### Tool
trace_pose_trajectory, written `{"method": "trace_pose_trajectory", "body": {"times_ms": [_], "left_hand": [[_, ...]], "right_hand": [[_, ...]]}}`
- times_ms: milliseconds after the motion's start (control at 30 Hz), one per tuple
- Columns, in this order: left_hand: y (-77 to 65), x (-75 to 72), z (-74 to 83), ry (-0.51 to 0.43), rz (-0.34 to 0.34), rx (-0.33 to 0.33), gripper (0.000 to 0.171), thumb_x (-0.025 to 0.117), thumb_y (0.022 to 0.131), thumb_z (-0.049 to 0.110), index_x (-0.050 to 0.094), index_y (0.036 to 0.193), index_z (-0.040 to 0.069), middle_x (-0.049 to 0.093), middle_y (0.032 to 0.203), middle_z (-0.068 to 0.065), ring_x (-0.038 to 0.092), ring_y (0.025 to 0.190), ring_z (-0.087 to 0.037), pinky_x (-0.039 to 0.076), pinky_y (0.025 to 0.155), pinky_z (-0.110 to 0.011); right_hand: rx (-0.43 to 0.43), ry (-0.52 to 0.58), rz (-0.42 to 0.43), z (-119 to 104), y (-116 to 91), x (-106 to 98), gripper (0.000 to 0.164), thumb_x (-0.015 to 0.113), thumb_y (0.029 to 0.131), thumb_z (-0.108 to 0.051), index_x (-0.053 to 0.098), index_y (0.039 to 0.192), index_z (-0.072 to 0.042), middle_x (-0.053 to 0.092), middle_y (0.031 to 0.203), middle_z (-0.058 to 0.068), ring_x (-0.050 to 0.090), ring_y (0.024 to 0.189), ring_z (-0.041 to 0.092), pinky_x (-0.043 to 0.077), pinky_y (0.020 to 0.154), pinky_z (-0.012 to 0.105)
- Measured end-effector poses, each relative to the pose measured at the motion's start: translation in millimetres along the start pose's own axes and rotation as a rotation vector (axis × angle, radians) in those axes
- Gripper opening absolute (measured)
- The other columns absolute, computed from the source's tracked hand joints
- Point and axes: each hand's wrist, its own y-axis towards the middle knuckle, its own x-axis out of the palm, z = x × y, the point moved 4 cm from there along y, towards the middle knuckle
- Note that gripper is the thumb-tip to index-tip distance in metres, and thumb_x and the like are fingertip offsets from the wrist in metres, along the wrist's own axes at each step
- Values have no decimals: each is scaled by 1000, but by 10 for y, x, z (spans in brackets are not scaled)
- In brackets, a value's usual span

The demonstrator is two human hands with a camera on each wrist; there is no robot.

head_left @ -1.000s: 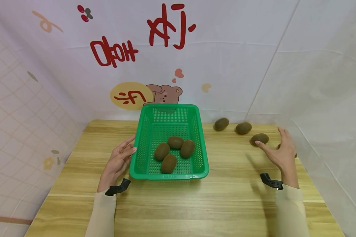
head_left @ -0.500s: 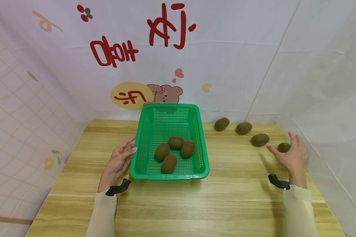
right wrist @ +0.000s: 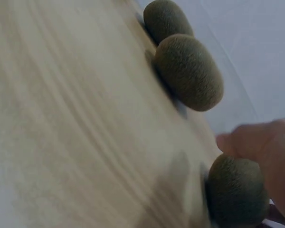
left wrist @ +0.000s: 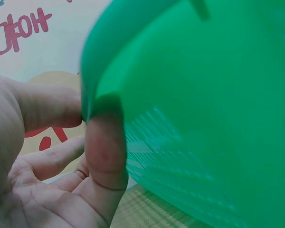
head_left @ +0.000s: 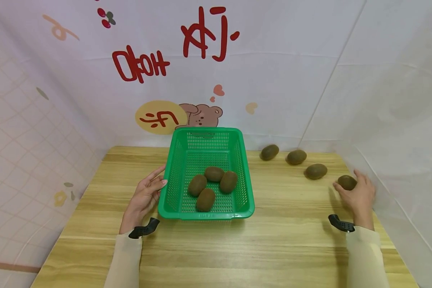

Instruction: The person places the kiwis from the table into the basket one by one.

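A brown, finely fuzzy kiwi, oval and matte, lies by the right edge of the bench, toward its back right corner. The right hand pinches it, thumb on the side toward the middle of the bench and fingers curled round the opposite side. The left hand pinches the left rim of a green plastic basket, one finger inside the wall. The basket sits left of the bench's middle, toward the back edge; its walls and floor are slotted, its rim smooth and rounded. Four kiwis lie close together in its near half, well away from the far wall.

Three loose kiwis form a slanting line from the back edge to the pinched one, each apart from its neighbours in the head view. A white wall sheet rises along the right edge, just beside the right hand. Each wrist carries a black bracket above a pale sleeve.

On the back wall sheet are large red characters, which I cannot read with certainty, and a cartoon bear. Small marks on the basket's near rim are illegible.
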Motion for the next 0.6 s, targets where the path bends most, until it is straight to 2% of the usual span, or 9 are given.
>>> {"method": "trace_pose_trajectory", "body": {"times_ms": [167,300,433,600], "left_hand": [[-8,-2,3,-1,-1,2,74,58,102,-2,17,163,-1,69,115,-5,73,98,-12,64,83,-25],[-15,3,8,-3,-6,3,73,58,103,-2,17,163,-1,69,116,-4,73,99,-12,64,82,-25],[-17,5,6,-9,-8,7,72,56,103,-3,16,163,-1,68,116,-5,73,99,-12,64,83,-25],[-11,-1,-7,-1,2,4,70,55,103,-3,19,163,0,69,117,-5,73,101,-13,64,83,-25]], "right_hand": [[48,49,19,83,-10,51,70,66,96,-16,36,153,10,39,148,42,29,136,61,27,114,69],[87,72,43,127,-16,78,66,63,95,-8,38,153,8,42,149,40,34,137,60,29,116,68],[113,81,61,140,-9,85,65,63,94,-7,39,154,5,44,150,37,39,137,58,32,116,66],[153,90,40,177,-6,79,67,62,96,-11,37,156,2,41,153,36,39,137,58,34,115,68]]}}
